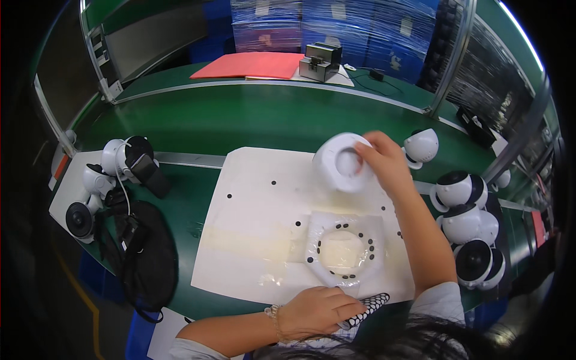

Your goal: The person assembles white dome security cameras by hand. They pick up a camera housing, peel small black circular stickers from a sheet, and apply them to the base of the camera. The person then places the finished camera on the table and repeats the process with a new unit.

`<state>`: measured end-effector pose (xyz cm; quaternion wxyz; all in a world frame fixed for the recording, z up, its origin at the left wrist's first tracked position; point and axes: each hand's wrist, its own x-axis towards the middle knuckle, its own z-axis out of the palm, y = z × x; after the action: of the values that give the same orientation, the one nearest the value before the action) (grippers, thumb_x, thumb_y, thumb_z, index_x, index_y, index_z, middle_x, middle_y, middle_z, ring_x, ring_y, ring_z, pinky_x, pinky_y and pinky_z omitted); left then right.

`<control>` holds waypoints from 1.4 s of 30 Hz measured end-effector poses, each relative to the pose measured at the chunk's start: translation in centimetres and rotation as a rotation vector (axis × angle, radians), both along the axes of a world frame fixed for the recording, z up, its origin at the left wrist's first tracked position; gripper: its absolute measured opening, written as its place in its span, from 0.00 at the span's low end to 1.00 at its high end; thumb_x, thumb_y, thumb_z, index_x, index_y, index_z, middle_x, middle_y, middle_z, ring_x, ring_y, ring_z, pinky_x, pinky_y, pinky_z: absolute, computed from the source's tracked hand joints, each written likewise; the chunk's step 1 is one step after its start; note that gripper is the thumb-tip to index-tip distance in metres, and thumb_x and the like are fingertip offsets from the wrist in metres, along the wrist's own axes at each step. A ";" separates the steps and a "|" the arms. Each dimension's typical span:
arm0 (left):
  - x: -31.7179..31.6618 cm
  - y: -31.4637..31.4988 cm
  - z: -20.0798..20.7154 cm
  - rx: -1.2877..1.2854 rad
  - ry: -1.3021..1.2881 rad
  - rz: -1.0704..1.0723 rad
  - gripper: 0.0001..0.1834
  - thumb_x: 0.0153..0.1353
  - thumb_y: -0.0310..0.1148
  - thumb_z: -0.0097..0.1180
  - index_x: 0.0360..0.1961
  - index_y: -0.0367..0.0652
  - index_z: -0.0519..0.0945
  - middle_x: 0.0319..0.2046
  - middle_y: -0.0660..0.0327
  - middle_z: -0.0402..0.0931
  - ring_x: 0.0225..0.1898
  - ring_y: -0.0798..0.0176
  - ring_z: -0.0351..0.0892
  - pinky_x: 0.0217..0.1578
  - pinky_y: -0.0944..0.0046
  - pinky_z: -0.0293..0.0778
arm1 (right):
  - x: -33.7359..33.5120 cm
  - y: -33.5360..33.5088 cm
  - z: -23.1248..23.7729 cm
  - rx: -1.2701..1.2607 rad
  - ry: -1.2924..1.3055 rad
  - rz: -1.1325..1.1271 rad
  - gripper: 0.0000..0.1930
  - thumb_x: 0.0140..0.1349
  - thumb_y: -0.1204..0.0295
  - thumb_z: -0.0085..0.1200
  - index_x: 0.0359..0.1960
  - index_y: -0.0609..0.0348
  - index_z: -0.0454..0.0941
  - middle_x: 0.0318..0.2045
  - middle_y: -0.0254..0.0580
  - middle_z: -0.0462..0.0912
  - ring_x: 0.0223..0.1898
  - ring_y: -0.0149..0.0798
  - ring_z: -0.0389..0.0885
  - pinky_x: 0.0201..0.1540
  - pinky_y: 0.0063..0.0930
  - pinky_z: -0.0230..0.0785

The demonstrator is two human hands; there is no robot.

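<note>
My right hand (387, 161) is raised over the upper right of a white sheet (240, 252), its fingers gripping a rounded white housing (329, 171) with a recessed round ring facing me. Below it on the sheet lies a white foam ring (315, 237) under clear film, dotted with small black discs (371, 248). At the sheet's near edge, my left hand (321, 312) is closed around a black-and-white patterned thing (375, 303), whose kind I cannot make out. A few more black discs (273, 183) are scattered on the sheet.
Several white camera-like devices (461, 223) stand at the right, one (422, 146) farther back. More (114, 157) sit at the left beside a black bag (150, 258) and a white cable. A metal rail crosses behind the sheet. Red sheets (246, 65) and a metal box (320, 63) lie on the back shelf.
</note>
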<state>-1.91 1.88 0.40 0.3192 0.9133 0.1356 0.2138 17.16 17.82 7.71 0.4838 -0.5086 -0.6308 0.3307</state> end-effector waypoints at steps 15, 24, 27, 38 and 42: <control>-0.9 0.3 2.5 -0.368 -0.270 0.314 0.16 0.45 0.26 0.59 0.40 0.42 0.78 0.28 0.56 0.77 0.27 0.60 0.77 0.29 0.67 0.72 | 4.0 -14.7 -3.6 0.116 -0.005 -0.102 0.19 0.54 0.69 0.56 0.45 0.57 0.64 0.33 0.40 0.77 0.36 0.28 0.74 0.36 0.22 0.65; -0.6 0.4 2.4 -0.392 -0.400 0.388 0.17 0.43 0.23 0.61 0.39 0.38 0.77 0.28 0.55 0.78 0.28 0.62 0.78 0.30 0.69 0.71 | 2.7 -17.0 -2.4 0.499 -0.364 0.320 0.17 0.46 0.74 0.61 0.40 0.57 0.74 0.30 0.36 0.76 0.33 0.39 0.74 0.37 0.30 0.64; -1.0 0.3 2.9 -0.390 -0.323 0.418 0.15 0.42 0.23 0.62 0.35 0.37 0.79 0.26 0.55 0.78 0.27 0.62 0.77 0.29 0.70 0.71 | 2.7 -16.8 -2.6 0.503 -0.354 0.335 0.16 0.46 0.75 0.60 0.40 0.57 0.74 0.30 0.36 0.76 0.31 0.39 0.75 0.35 0.29 0.65; -1.1 0.2 1.8 -0.324 -0.369 0.480 0.09 0.41 0.23 0.63 0.27 0.36 0.80 0.19 0.57 0.75 0.21 0.62 0.73 0.22 0.68 0.67 | 2.7 -16.3 -2.4 0.669 -0.478 0.293 0.13 0.40 0.77 0.60 0.31 0.54 0.77 0.35 0.31 0.78 0.35 0.34 0.75 0.32 0.25 0.64; -1.0 0.5 1.9 -0.302 -0.383 0.475 0.07 0.42 0.24 0.63 0.26 0.36 0.80 0.18 0.57 0.74 0.20 0.62 0.73 0.21 0.68 0.66 | 2.4 -16.6 -2.7 0.682 -0.502 0.226 0.13 0.38 0.76 0.61 0.30 0.52 0.77 0.36 0.30 0.78 0.37 0.34 0.74 0.33 0.24 0.62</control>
<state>-2.89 2.38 2.35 0.4116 0.7419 0.3124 0.4272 19.56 1.24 5.04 0.4163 -0.3119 -0.8538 0.0203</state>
